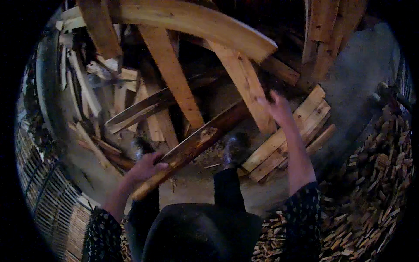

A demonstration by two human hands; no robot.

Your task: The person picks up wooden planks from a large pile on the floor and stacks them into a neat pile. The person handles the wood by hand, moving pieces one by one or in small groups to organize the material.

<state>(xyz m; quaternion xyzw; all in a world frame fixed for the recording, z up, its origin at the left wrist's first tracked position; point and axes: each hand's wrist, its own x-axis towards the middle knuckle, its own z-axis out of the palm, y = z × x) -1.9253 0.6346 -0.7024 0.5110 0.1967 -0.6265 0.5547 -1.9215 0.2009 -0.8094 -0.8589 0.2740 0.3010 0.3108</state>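
I judge this plank handling: left hand (146,168) gripping bark-edged plank (194,147), right hand (276,107) with fingers partly open at leaning board (240,78); next move likely needs firmer right-hand hold.

dark board (187,153): long, rough brown face, pale edge; slants lower left to upper right
pale plank (241,78): flat, knotted, slanted, overlapping dark board's far end
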